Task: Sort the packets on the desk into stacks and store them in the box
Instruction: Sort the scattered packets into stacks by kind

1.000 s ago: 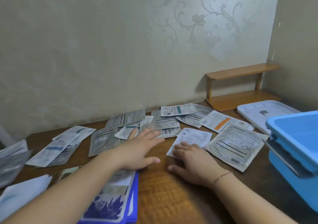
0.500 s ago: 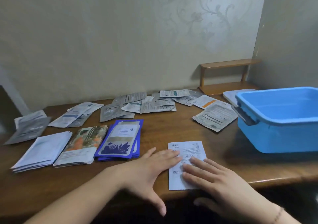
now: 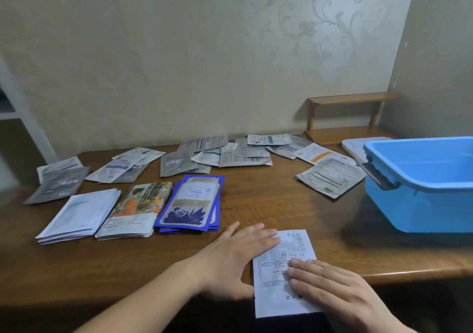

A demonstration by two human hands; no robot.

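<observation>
A white printed packet [image 3: 286, 263] lies at the desk's front edge and hangs partly over it. My left hand [image 3: 236, 258] rests flat on its left side, thumb at the packet's left edge. My right hand [image 3: 330, 286] lies flat on its lower right part, fingers straight. Three stacks sit to the left: white packets [image 3: 79, 216], packets with an orange figure [image 3: 138, 209] and blue packets [image 3: 192, 203]. Several loose grey and white packets [image 3: 230, 153] are scattered along the back of the desk. The blue box [image 3: 422, 181] stands open at the right.
A white lid [image 3: 355, 147] lies behind the box, next to a small wooden shelf [image 3: 350, 117] in the corner. One grey packet [image 3: 330, 177] lies just left of the box. The brown desk [image 3: 268, 204] ends close under my hands.
Both hands have slid the white packet from the middle of the desk back to the front edge, where it now overhangs. The camera has pulled back, bringing the stacks and box into view.
</observation>
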